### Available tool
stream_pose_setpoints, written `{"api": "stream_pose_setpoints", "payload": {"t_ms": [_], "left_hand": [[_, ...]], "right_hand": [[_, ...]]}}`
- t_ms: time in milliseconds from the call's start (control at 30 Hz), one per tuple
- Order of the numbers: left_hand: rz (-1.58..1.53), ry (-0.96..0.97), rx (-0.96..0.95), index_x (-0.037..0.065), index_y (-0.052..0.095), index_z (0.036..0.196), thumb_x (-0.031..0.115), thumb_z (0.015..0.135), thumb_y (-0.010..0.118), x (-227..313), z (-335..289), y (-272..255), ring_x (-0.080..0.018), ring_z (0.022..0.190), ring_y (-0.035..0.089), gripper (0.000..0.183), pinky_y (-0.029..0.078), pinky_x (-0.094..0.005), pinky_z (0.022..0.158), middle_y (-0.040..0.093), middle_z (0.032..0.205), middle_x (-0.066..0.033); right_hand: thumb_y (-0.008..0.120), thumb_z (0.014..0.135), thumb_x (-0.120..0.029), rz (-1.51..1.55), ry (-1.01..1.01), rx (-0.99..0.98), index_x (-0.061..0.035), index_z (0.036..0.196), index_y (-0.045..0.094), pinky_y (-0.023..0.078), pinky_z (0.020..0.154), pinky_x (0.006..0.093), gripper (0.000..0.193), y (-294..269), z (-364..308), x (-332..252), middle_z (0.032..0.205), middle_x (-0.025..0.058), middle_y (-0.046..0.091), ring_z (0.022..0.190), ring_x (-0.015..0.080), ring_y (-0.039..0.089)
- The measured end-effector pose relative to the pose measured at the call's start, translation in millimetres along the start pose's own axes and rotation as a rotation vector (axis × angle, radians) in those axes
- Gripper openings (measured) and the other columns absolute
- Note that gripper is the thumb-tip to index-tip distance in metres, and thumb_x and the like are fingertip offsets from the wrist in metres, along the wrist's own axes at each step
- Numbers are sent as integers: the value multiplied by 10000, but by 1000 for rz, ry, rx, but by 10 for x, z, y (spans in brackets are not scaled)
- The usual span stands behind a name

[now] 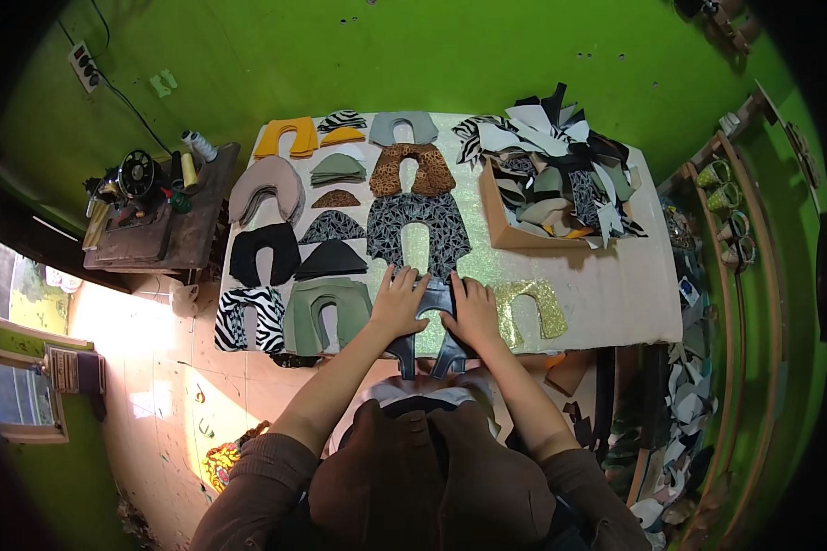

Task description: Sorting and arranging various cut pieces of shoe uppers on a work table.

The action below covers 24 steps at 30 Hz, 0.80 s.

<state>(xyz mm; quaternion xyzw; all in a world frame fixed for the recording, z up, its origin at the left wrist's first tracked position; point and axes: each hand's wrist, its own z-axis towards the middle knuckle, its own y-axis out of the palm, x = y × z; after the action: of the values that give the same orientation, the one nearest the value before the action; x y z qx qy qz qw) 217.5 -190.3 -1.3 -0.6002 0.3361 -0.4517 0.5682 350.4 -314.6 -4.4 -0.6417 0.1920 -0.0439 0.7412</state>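
Note:
Near the front edge of the table lies a dark, glossy U-shaped piece of material [439,296], its two legs reaching over the edge toward me. My left hand [398,303] rests on its left side, fingers stretched forward and thumb pointing inward. On the opposite side, my right hand [472,312] lies the same way. Both palms cover part of the piece. Just beyond my fingertips sits a black-and-grey patterned stack of U-shaped pieces [386,225]. To the left is an olive-green U-shaped stack [305,317]; to the right, a glittery gold one [551,312].
A cardboard box [538,239] heaped with offcuts stands on the table [606,303] at back right. More cut stacks, including a zebra-striped one [265,308] and a black one [248,253], fill the left. A sewing machine [138,174] stands left; a wooden rack [744,230] right.

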Motion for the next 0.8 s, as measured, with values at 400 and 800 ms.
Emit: {"api": "stream_pose_setpoints", "payload": {"t_ms": [400, 800], "left_hand": [[24, -42, 164, 4, 515, 1118, 275, 611, 691, 2, -8, 111, -261, 1007, 485, 601, 359, -367, 920, 499, 1026, -114], [14, -72, 151, -14, 521, 1061, 282, 619, 674, 44, -49, 115, -251, 966, 491, 553, 380, -347, 856, 503, 989, -115]], "right_hand": [[696, 694, -310, 74, -106, 189, -10, 1280, 381, 382, 876, 419, 730, 104, 47, 115, 1075, 169, 498, 1028, 337, 471], [691, 683, -301, 85, -90, 40, -29, 1343, 312, 316, 984, 474, 808, 113, 45, 126, 1063, 135, 500, 1035, 294, 467]]}}
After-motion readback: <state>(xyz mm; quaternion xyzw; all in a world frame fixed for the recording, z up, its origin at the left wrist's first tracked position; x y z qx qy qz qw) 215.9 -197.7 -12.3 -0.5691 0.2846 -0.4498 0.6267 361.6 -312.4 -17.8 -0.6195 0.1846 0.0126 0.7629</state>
